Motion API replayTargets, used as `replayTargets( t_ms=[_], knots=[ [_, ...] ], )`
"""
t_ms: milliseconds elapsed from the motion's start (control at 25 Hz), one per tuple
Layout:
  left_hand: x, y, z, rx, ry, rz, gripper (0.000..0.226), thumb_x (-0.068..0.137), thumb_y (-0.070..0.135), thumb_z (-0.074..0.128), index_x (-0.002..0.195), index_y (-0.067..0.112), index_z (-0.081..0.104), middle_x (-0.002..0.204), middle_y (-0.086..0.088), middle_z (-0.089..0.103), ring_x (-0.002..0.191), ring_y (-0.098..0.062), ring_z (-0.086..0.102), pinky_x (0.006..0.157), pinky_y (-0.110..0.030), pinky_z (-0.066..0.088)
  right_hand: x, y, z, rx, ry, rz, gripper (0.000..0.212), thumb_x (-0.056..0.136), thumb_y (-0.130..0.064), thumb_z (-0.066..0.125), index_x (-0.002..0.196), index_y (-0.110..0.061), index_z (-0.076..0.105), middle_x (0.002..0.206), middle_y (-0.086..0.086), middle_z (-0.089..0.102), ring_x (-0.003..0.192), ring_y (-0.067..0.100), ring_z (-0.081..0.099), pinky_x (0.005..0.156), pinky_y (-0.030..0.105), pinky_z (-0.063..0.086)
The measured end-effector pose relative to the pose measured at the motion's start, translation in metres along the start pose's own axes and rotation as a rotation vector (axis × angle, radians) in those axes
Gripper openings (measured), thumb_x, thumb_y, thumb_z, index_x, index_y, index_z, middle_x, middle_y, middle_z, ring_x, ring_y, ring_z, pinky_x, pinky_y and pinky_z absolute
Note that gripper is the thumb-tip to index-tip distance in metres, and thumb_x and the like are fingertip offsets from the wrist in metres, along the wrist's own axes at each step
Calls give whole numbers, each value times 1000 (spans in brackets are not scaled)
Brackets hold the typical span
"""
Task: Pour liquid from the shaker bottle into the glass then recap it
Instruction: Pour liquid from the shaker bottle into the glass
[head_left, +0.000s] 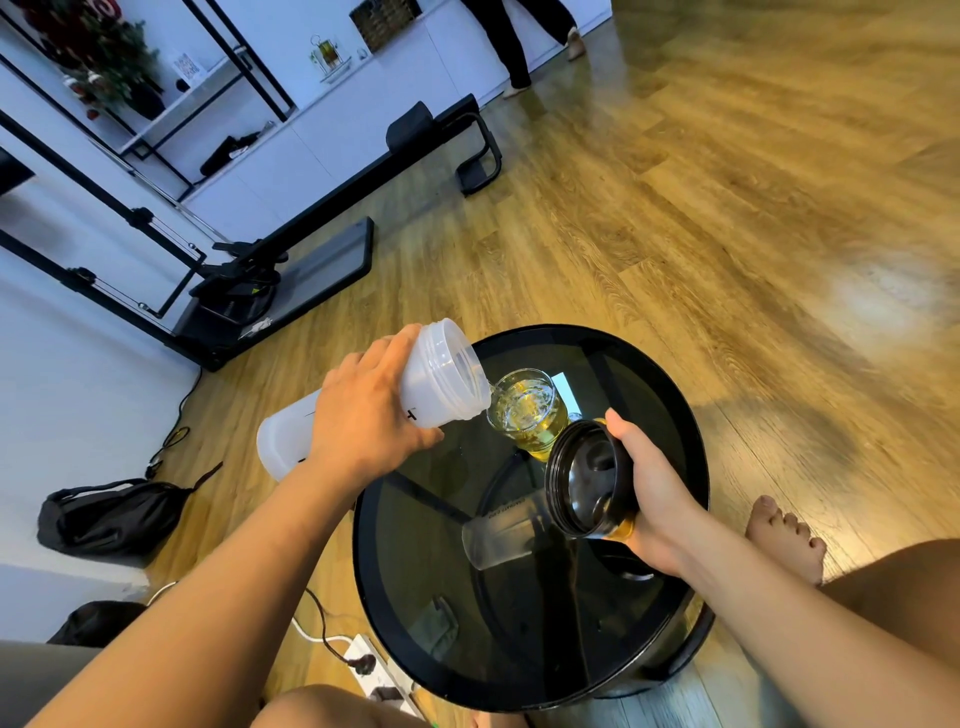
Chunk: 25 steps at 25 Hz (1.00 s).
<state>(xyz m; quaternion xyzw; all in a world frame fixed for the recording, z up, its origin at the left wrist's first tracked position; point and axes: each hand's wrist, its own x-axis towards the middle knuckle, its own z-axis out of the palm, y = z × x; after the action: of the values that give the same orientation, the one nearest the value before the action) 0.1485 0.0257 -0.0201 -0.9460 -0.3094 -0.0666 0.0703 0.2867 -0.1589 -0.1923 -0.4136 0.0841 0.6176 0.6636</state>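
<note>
My left hand (366, 410) grips a translucent white shaker bottle (441, 379), uncapped and tilted to the right, its open mouth over the rim of a clear glass (527, 410). A thin stream of clear liquid runs from the bottle into the glass, which stands on the round black glass table (415, 597). My right hand (657, 488) holds the black cap (589, 480) to the right of the glass, just above the table, with its open underside turned toward me.
A power strip (374, 670) with cables lies on the wood floor left of the table. A black bag (111, 517) sits by the wall. Black exercise equipment (291, 260) stands at the far left. My bare foot (787, 535) rests right of the table. Another person's legs (519, 47) are far off.
</note>
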Motion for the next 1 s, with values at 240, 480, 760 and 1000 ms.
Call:
replayTargets(
  t_ms=[240,480,760,1000],
  knots=[
    [1,1,-1,14,1,4,110,63,39,97,156,28,40,137,-1,61,118,-31,57,99,-49,44,0,0,-1,-6,7,-5,62,90,-67,58,133,-22,65,129,17,70,119,41,65,104,62,52],
    [1,3,0,16,6,17,109,63,39,97,155,28,40,136,-2,61,118,-31,58,98,-49,45,0,1,-1,-3,9,-5,61,90,-67,58,132,-23,66,129,16,70,118,40,66,103,62,52],
    [2,3,-1,32,8,26,110,62,38,97,156,25,41,137,-3,61,117,-33,58,100,-49,45,-1,0,0,-13,5,-2,63,91,-67,57,135,-22,64,132,17,69,121,41,64,104,62,51],
    [8,2,-3,131,1,98,112,63,39,96,158,22,40,140,-4,61,119,-35,58,101,-50,44,-2,1,0,-18,-4,-8,63,92,-67,56,135,-22,64,132,17,69,121,40,64,105,61,51]
  ],
)
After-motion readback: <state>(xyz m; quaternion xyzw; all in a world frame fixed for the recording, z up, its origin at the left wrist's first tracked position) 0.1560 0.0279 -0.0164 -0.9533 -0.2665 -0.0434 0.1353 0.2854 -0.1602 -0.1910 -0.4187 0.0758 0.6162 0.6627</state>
